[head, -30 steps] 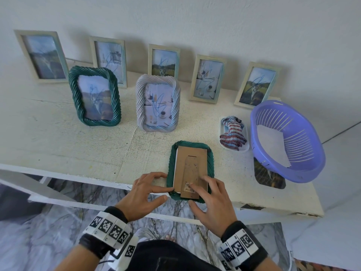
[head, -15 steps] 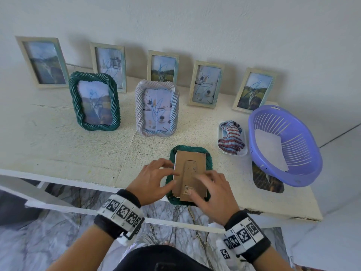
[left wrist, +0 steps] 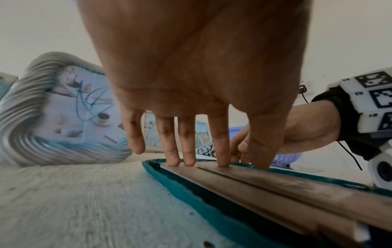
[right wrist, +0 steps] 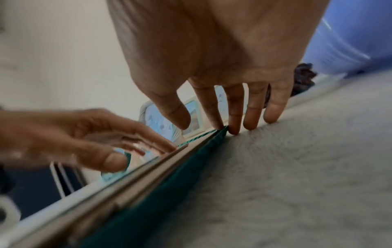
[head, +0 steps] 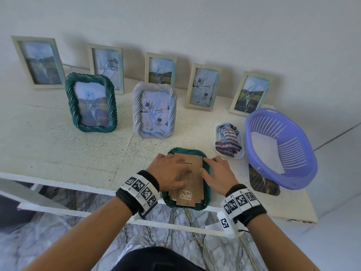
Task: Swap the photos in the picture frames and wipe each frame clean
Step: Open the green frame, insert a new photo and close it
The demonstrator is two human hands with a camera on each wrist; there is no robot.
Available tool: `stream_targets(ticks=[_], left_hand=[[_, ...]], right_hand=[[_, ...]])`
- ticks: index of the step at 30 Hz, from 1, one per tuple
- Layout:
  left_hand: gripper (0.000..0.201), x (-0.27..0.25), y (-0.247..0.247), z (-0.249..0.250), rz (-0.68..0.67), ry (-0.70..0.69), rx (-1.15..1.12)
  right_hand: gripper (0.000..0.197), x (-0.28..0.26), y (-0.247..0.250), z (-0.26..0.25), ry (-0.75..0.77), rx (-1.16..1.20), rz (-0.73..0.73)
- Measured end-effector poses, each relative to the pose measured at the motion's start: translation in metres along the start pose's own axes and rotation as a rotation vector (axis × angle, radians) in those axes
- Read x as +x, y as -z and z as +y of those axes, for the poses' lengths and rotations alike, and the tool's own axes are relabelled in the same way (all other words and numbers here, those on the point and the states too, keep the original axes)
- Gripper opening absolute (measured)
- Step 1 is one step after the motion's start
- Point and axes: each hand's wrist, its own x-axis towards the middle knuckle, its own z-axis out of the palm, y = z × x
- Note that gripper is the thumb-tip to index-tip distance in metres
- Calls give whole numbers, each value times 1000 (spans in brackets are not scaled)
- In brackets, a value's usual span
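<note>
My left hand (head: 169, 171) presses straight fingers on the cardboard back (head: 192, 177) of the green frame (head: 206, 167), face down at the worktop's (head: 58, 149) near edge; my right hand (head: 216, 173), fingers spread, touches its right rim.

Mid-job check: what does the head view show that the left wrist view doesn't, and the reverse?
Only the head view: the standing green frame, the loose photo under the purple basket, and the face-down green frame overhanging the table edge.

Only the left wrist view: fingertips touching the brown backing board.

Both: left hand, right hand, white frame.
</note>
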Motion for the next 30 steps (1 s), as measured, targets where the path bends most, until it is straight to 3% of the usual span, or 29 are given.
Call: stream_targets(ticks=[11, 15, 18, 23, 30], left_hand=[[46, 0, 1, -2, -18, 2, -20], [47, 0, 3, -2, -26, -5, -29], [46, 0, 4, -2, -21, -5, -35], [47, -1, 3, -4, -19, -18, -22], [48, -1, -1, -7, -9, -29, -28]], right_hand=[[33, 10, 1, 15, -39, 477, 40], [28, 11, 8, 16, 4, 500, 30], [21, 20, 14, 15, 46, 324, 64], [24, 42, 31, 8, 288, -151, -3], [15, 61, 33, 7, 421, -348, -92]])
